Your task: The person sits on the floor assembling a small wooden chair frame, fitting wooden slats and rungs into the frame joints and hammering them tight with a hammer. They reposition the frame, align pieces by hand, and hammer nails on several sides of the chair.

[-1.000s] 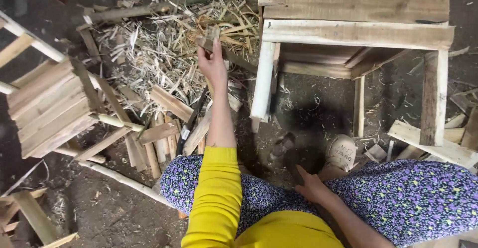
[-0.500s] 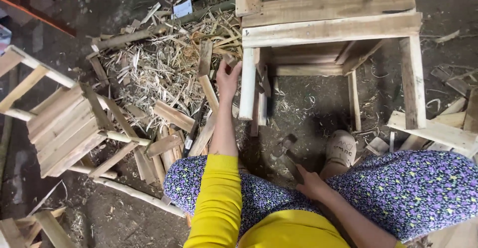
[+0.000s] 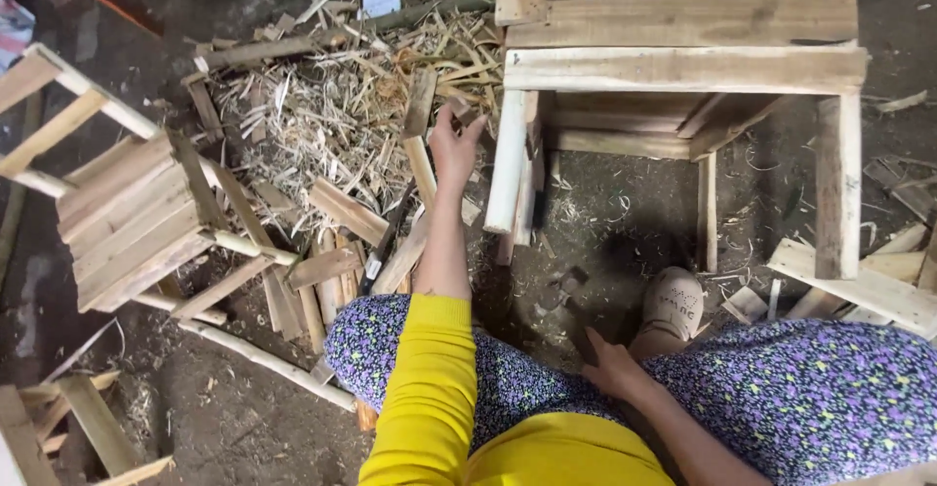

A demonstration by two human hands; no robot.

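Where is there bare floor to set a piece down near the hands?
Bare dirt lies under the unfinished stool frame, between its legs and the shoe by the right hand. Around the left hand it is crowded: shavings pile and loose slats cover the floor.

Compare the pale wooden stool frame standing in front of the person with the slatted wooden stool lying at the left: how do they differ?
The pale wooden stool frame stands upright on its legs; the slatted wooden stool lies tipped on its side. The frame's top shows only a few broad planks with an open gap beneath, while the tipped stool carries a close row of narrow slats. The left hand reaches beside the frame; no hand is near the tipped stool. Both are rough, unpainted wood.
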